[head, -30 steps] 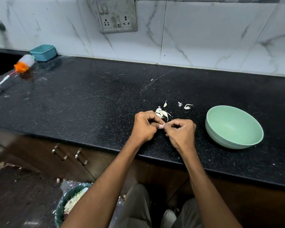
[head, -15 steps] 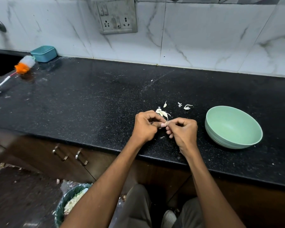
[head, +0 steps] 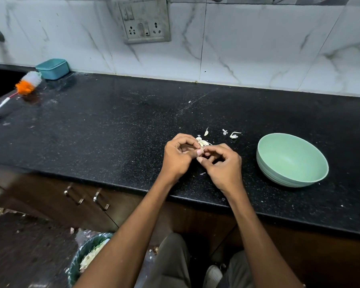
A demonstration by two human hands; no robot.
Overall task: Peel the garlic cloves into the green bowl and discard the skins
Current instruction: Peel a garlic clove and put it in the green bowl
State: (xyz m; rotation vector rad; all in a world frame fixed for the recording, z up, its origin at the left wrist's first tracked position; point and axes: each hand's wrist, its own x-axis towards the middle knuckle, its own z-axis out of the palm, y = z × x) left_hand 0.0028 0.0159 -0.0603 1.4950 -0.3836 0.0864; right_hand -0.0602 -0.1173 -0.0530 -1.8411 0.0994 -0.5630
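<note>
Your garlic clove [head: 201,151] is almost wholly hidden between the curled fingers [head: 187,142] of both hands; only a pale sliver shows, so you can't tell how much skin remains. The skin pile [head: 202,141] is half covered by your left hand [head: 178,157]. Scraps [head: 234,135] toward the bench [head: 112,129] back edge are too small to tell apart. The bin [head: 85,254] is cut by your left forearm. The brush [head: 27,83] handle runs off the frame's left edge.

A teal lidded box [head: 52,68] sits by the marble wall, an orange-and-white bottle brush [head: 27,84] just beside it on the black desk [head: 112,125]. A switch-and-socket plate [head: 144,19] hangs above.
</note>
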